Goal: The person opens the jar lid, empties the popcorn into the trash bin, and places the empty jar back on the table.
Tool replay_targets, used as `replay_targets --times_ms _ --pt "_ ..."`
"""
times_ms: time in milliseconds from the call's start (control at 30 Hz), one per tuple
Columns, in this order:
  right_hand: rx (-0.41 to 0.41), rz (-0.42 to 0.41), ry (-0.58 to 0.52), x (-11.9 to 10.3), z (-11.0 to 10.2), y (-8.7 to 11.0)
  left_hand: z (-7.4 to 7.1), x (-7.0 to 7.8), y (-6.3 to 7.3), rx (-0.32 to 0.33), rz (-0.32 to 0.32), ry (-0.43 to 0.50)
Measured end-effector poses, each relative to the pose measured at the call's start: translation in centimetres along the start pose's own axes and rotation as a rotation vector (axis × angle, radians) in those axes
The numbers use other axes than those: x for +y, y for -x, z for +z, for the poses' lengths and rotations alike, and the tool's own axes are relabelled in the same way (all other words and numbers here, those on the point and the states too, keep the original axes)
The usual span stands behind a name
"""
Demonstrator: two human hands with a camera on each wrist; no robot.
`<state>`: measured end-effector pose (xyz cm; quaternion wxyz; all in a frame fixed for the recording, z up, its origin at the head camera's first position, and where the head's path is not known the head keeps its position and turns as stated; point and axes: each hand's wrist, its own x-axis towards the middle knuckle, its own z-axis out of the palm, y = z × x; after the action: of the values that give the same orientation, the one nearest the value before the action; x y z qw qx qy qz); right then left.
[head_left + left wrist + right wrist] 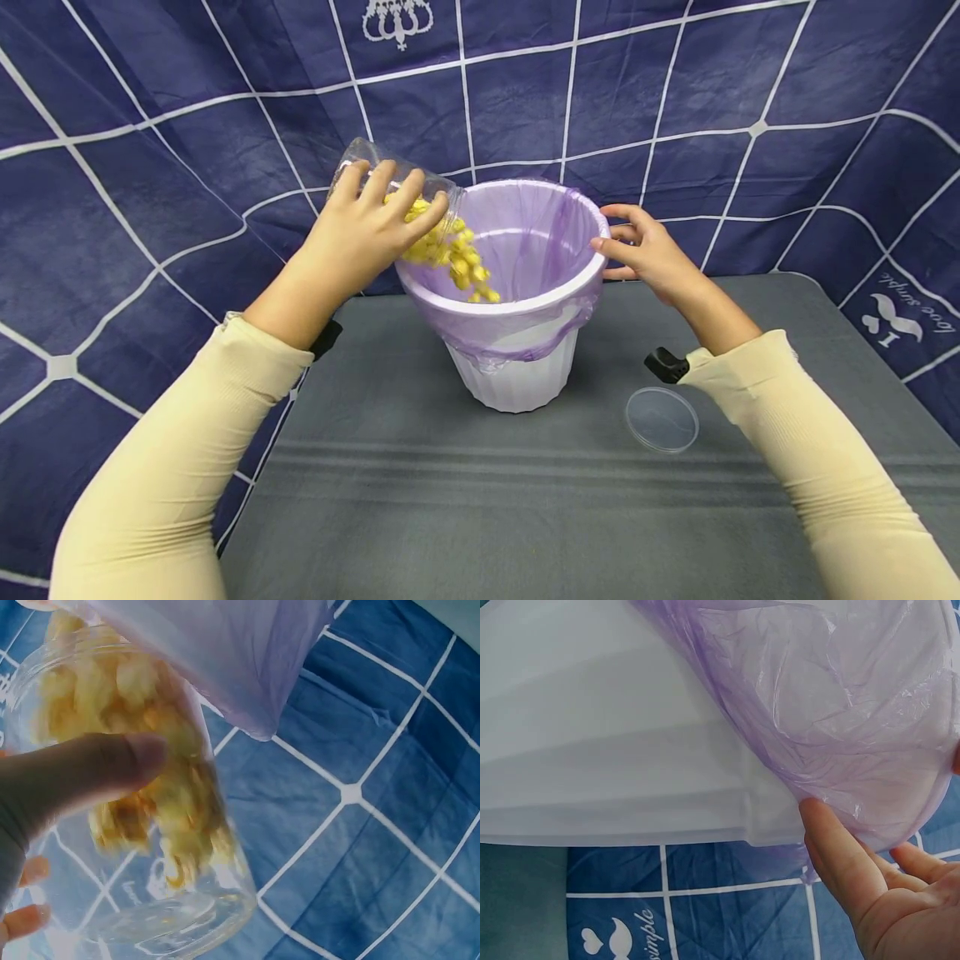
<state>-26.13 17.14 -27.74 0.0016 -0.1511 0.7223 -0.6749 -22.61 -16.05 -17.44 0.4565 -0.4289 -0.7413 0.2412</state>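
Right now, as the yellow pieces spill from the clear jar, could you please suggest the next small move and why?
I would probably have the left hand raise the clear jar's base slightly, keeping its mouth over the white bin: many yellow pieces remain inside, and the right hand is at the bin's far side, seemingly steadying it.
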Motion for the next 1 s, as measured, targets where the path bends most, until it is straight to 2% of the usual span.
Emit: replay_targets --times_ms 267,400,500,633,800,900,1000 --pt "0.002 0.008 0.007 -0.1 0.0 0.0 -0.2 0.0 -0.4 -0.072 0.173 -0.187" --pt "-0.002 0.011 0.002 -0.1 0.1 0.0 -0.2 0.1 -0.4 -0.087 0.247 -0.237" --pt "-0.004 0.012 -0.002 -0.2 0.1 0.0 -0.1 0.1 -0.4 -0.093 0.27 -0.249" --pt "-0.005 0.013 -0.005 -0.3 0.2 0.1 -0.1 0.2 -0.2 -0.099 0.271 -0.252" --pt "-0.005 0.014 -0.006 -0.3 0.2 0.2 0.0 0.2 0.1 -0.079 0.236 -0.201" --pt "-0.005 0.01 -0.011 -0.4 0.2 0.2 0.2 0.3 0.4 -0.071 0.177 -0.166" --pt "-0.003 0.006 -0.013 -0.3 0.1 0.2 0.5 0.3 0.7 -0.052 0.076 -0.103"
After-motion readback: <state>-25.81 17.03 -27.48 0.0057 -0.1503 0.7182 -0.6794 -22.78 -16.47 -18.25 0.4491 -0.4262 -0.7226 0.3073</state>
